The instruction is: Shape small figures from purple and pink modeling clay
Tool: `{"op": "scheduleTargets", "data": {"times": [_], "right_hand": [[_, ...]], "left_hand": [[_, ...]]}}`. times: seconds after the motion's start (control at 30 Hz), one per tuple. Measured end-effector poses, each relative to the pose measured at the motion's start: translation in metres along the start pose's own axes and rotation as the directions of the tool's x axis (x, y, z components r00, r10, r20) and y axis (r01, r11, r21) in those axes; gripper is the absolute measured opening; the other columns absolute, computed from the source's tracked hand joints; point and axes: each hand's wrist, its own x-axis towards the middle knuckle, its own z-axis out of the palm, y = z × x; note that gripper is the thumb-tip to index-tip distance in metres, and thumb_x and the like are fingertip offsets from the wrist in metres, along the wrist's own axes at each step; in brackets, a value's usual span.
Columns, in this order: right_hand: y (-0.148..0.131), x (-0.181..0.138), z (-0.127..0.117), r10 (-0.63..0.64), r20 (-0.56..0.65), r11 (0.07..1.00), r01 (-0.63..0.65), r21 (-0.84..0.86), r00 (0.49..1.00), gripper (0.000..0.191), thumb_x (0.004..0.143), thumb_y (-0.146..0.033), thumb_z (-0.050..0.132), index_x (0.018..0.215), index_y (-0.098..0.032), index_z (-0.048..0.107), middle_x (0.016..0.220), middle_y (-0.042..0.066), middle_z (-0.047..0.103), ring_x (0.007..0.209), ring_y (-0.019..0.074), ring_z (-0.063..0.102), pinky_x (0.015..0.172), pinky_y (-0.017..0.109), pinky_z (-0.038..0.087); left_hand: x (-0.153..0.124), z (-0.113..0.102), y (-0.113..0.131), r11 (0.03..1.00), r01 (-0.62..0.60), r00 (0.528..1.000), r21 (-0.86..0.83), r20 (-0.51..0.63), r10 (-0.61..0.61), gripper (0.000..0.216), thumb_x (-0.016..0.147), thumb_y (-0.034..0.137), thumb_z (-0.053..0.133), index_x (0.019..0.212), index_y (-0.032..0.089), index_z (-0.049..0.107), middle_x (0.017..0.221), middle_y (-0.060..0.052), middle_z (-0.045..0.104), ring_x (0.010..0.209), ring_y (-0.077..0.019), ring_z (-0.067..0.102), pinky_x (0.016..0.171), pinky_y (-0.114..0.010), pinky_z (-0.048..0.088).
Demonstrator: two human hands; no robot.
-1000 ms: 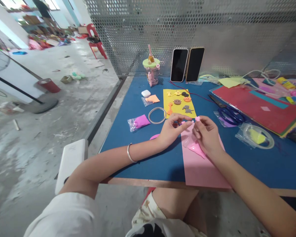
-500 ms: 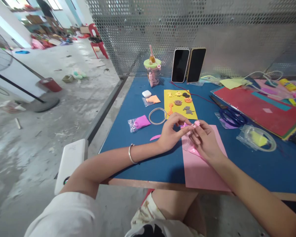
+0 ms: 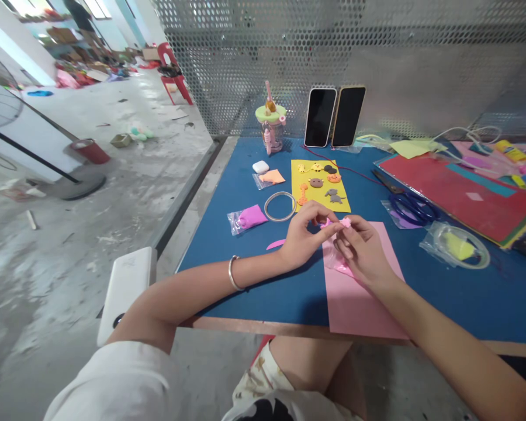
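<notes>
Both hands meet over a pink sheet of paper (image 3: 363, 304) at the table's front. My left hand (image 3: 307, 234) is closed, pinching pink modelling clay (image 3: 326, 223) between thumb and fingers. My right hand (image 3: 363, 245) is closed too, its fingertips on a small pink lump (image 3: 345, 223) of clay. Whether the two pieces are joined, I cannot tell. Beneath the right hand lies a clear bag with pink stuff (image 3: 339, 263), partly covered by the fingers. Just beyond the hands is a yellow sheet (image 3: 296, 169) bearing several small clay animal figures. A magenta curved tool (image 3: 276, 244) lies beside the left wrist.
Left on the blue table (image 3: 254, 292) are a bag of magenta clay (image 3: 252, 217), an orange packet (image 3: 272, 176) and a clear ring (image 3: 268, 207). Two phones (image 3: 321, 117) and a lidded cup (image 3: 270, 126) stand behind. Scissors (image 3: 409, 206) and a red folder (image 3: 460, 190) lie right.
The pink lump at my right fingertips has shifted slightly left and down, closer to the left fingers. The hands otherwise keep almost the same place.
</notes>
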Motion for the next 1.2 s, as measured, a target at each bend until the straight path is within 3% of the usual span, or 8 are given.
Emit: {"op": "scheduleTargets", "data": {"times": [0.37, 0.77, 1.2], "right_hand": [[-0.002, 0.004, -0.006, -0.035, -0.001, 0.999, 0.035, -0.013, 0.999, 0.024, 0.073, -0.042, 0.074, 0.082, -0.025, 0.061, 0.042, -0.011, 0.04, 0.031, 0.0044, 0.034, 0.034, 0.019, 0.024], [-0.012, 0.009, -0.014, -0.228, 0.022, 0.94, 0.226, -0.255, 0.974, 0.012, 0.07, -0.031, 0.077, 0.073, -0.021, 0.07, 0.054, -0.005, 0.055, 0.037, 0.0054, 0.041, 0.036, 0.02, 0.034], [-0.013, 0.009, -0.015, -0.279, -0.017, 0.878, 0.248, -0.41, 0.96, 0.011, 0.071, -0.03, 0.076, 0.076, -0.021, 0.074, 0.056, -0.002, 0.059, 0.043, 0.0065, 0.044, 0.041, 0.021, 0.037]], "left_hand": [[0.008, -0.007, 0.0, 0.998, -0.057, 0.997, 0.032, 0.056, 0.056, 0.034, 0.076, 0.051, 0.068, 0.083, 0.018, 0.063, 0.076, -0.002, 0.058, 0.07, -0.0123, 0.049, 0.066, -0.028, 0.041], [0.007, -0.006, 0.001, 0.996, -0.094, 0.994, -0.009, 0.052, 0.094, 0.029, 0.077, 0.046, 0.069, 0.08, 0.017, 0.063, 0.074, -0.001, 0.057, 0.068, -0.0109, 0.048, 0.064, -0.027, 0.04], [0.007, -0.007, -0.002, 0.995, -0.104, 0.995, -0.006, 0.003, 0.104, 0.024, 0.075, 0.036, 0.073, 0.081, 0.016, 0.062, 0.074, 0.001, 0.056, 0.065, -0.0083, 0.046, 0.061, -0.024, 0.038]]}}
